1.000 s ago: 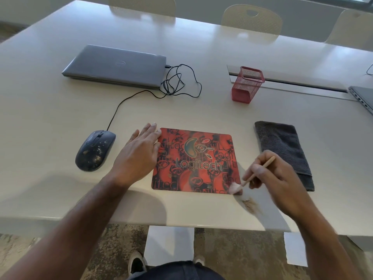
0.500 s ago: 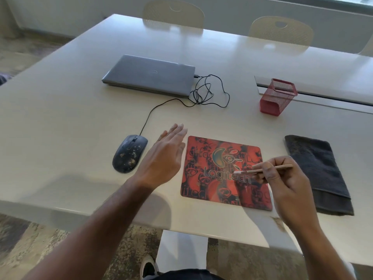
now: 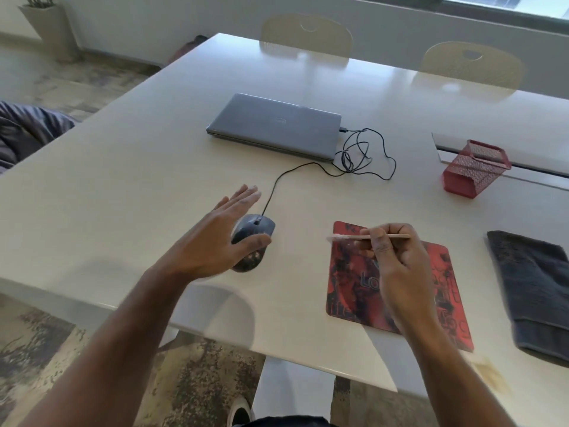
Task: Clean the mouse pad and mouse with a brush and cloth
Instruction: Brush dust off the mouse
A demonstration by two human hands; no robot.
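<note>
While my left hand (image 3: 212,241) hovers spread over the mouse (image 3: 257,229) on the surface (image 3: 154,167), my right hand (image 3: 397,257) pinches the brush (image 3: 345,237) above the mouse pad (image 3: 345,291).

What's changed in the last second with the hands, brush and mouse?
The left hand left the mouse pad's edge and moved left over the mouse, fingers straight. The right hand lifted the brush from the pad's near right corner to above its far edge. Pad, mouse and cloth lie unmoved.
</note>
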